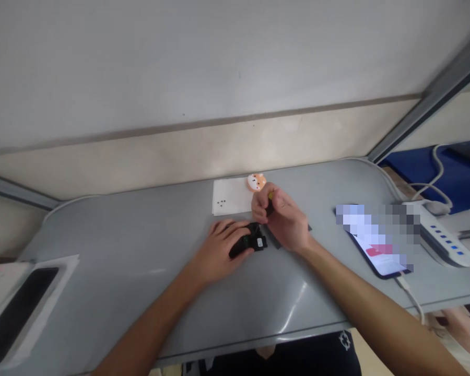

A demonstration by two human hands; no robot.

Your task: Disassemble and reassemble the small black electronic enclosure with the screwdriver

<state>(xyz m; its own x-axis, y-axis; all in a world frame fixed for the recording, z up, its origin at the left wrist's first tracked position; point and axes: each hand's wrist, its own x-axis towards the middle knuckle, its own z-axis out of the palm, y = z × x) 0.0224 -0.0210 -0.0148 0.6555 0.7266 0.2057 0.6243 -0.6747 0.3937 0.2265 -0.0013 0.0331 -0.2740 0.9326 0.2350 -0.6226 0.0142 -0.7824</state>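
My left hand (225,248) is closed over a small black electronic device (259,242), pressing it against the grey table. The device has a pale label and a hint of green circuit board at its uncovered end. In my right hand (284,216) is a screwdriver with a black and yellow handle (270,202), fingers wrapped round it. Its lower end points down at the device's upper edge; whether the tip touches cannot be made out. Beneath the right hand a dark flat piece (276,239) partly shows. Several tiny dark screws (221,202) lie on a white paper (231,190) behind the device.
An orange-and-white animal-faced object (256,182) sits on the paper's back corner. To the right lie a lit phone (376,250) on a charging cable (411,297) and a white power strip (446,237). A dark phone-like slab (21,313) rests on white sheets at left.
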